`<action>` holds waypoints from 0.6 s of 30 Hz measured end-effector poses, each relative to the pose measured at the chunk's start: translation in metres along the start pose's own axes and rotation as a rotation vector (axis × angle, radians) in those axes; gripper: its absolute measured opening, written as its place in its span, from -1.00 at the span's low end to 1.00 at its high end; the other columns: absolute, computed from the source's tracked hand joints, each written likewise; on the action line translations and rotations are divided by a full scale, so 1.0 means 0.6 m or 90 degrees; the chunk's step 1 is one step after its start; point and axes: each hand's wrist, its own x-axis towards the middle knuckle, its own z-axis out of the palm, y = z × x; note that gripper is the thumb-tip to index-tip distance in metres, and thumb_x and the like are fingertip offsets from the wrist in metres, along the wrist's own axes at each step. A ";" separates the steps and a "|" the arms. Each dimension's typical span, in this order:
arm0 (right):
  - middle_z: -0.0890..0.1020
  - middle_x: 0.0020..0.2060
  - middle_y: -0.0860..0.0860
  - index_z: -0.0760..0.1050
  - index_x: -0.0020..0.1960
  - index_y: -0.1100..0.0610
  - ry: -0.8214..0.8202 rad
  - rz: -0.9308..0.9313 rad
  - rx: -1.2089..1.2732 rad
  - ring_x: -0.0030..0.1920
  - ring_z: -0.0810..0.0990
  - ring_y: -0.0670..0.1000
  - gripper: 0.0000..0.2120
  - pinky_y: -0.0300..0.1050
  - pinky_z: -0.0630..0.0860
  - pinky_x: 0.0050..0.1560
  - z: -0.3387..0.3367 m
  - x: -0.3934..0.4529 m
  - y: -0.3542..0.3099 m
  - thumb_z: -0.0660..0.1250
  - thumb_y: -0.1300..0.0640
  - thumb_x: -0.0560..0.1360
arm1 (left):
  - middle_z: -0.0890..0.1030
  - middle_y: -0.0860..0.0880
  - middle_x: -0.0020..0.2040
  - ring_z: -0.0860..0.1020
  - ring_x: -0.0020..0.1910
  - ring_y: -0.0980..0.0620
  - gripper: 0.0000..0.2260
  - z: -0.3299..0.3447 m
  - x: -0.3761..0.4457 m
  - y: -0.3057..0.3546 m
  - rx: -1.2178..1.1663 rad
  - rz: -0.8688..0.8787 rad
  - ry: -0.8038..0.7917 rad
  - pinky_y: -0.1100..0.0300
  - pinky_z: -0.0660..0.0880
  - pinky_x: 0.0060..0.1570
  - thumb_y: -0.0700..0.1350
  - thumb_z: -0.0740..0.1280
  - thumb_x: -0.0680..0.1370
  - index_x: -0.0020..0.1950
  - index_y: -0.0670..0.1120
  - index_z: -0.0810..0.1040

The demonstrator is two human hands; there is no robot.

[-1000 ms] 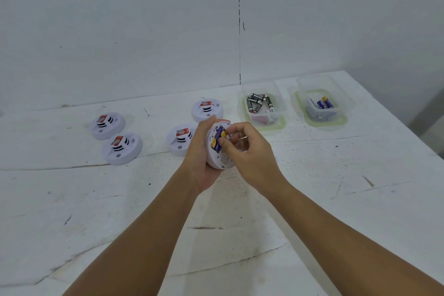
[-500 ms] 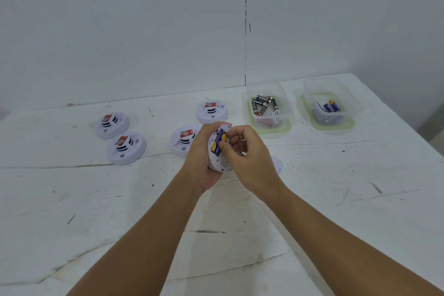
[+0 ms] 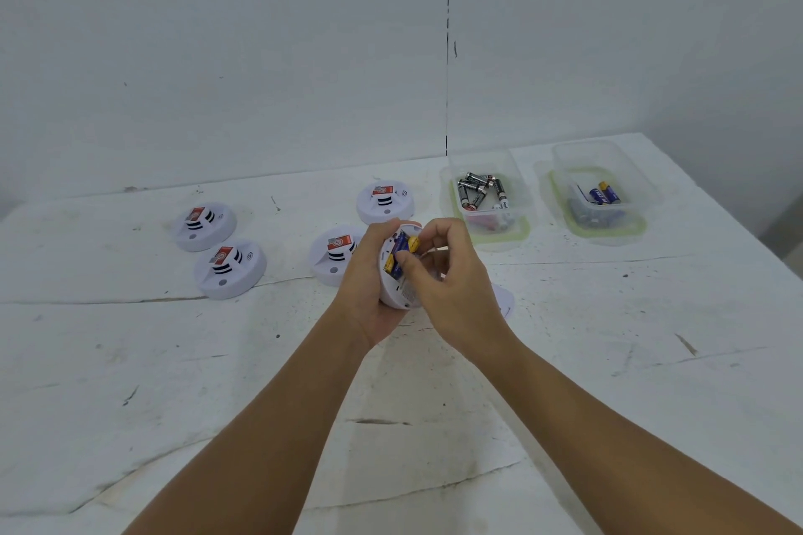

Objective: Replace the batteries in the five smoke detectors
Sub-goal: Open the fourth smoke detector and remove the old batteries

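Note:
My left hand [image 3: 363, 295] grips a white smoke detector [image 3: 402, 293] held above the table, its back turned toward me. Blue and yellow batteries [image 3: 402, 250] sit in its open compartment. My right hand [image 3: 447, 287] pinches at those batteries with thumb and fingertips. Several more white detectors lie face up on the table: two at the far left [image 3: 204, 226] [image 3: 230, 267], one just left of my hands [image 3: 334, 254], and one behind them [image 3: 384, 202]. A white round cover [image 3: 504, 300] lies on the table, mostly hidden behind my right hand.
A clear tub with dark batteries [image 3: 489, 195] stands behind my hands to the right. A second clear tub with blue batteries [image 3: 602, 195] is further right. A white wall rises at the table's back edge. The table's right edge runs diagonally at far right.
The detector stays in my left hand. My right fingers have shifted slightly upward on the batteries, and the white cover shows more from behind my right hand.

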 end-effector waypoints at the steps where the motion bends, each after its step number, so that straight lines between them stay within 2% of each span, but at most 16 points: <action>1: 0.63 -0.04 -0.04 0.45 0.10 0.05 0.007 -0.003 0.003 -0.07 0.64 -0.03 -0.79 -0.07 0.63 -0.01 0.000 0.000 0.001 0.46 0.19 0.58 | 0.70 -0.07 -0.08 0.69 -0.12 -0.04 -0.77 0.001 0.000 0.001 0.008 -0.002 0.001 0.06 0.60 -0.04 0.06 0.40 0.46 -0.08 -0.05 0.77; 4: 0.62 -0.09 -0.03 0.44 0.12 0.08 0.025 -0.001 0.025 -0.09 0.64 -0.06 -0.76 -0.07 0.64 -0.01 0.001 0.002 -0.003 0.45 0.24 0.56 | 0.70 -0.10 -0.04 0.69 -0.07 -0.05 -0.75 0.002 0.000 0.002 0.006 -0.006 -0.003 0.05 0.58 0.04 0.06 0.38 0.53 -0.06 -0.07 0.77; 7: 0.62 -0.15 -0.07 0.51 0.17 0.00 0.073 0.050 0.092 -0.13 0.64 -0.14 -0.77 -0.15 0.66 -0.04 -0.001 0.010 -0.009 0.44 0.20 0.57 | 0.72 -0.10 -0.07 0.71 -0.12 -0.04 -0.67 0.006 -0.002 0.003 0.000 -0.010 -0.015 0.09 0.65 -0.12 0.05 0.26 0.66 -0.05 -0.07 0.76; 9: 0.66 -0.04 0.04 0.59 0.05 -0.09 0.075 0.068 0.102 -0.06 0.70 -0.07 -0.89 -0.08 0.68 -0.01 -0.006 0.016 -0.011 0.40 0.07 0.55 | 0.71 -0.09 -0.09 0.70 -0.14 -0.03 -0.69 0.005 -0.004 0.007 0.004 -0.011 -0.018 0.12 0.64 -0.18 0.06 0.23 0.68 0.02 -0.07 0.70; 12: 0.62 0.02 0.13 0.56 -0.05 -0.12 0.047 0.061 0.024 -0.07 0.66 0.04 -0.89 -0.12 0.61 -0.15 -0.012 0.016 -0.013 0.28 0.05 0.53 | 0.67 -0.08 -0.05 0.66 -0.10 -0.04 -0.72 0.002 -0.003 0.011 0.022 -0.009 -0.016 0.10 0.63 -0.15 0.09 0.23 0.67 0.15 -0.07 0.60; 15: 0.57 -0.06 0.06 0.50 -0.01 0.03 -0.005 0.007 -0.109 -0.09 0.54 -0.01 -0.84 -0.15 0.45 -0.17 -0.013 0.008 -0.011 0.20 0.25 0.61 | 0.65 -0.04 -0.10 0.63 -0.15 -0.01 -0.74 0.001 -0.001 0.011 0.034 -0.018 -0.002 0.13 0.58 -0.19 0.11 0.27 0.64 0.09 -0.04 0.61; 18: 0.57 -0.07 -0.04 0.53 0.10 0.07 -0.020 -0.070 -0.204 -0.13 0.51 -0.13 -0.84 -0.32 0.38 -0.16 -0.010 -0.002 -0.004 0.25 0.27 0.62 | 0.64 -0.04 -0.11 0.63 -0.13 0.00 -0.76 0.003 -0.002 0.011 0.031 -0.022 0.013 0.13 0.56 -0.14 0.11 0.34 0.59 0.02 -0.04 0.65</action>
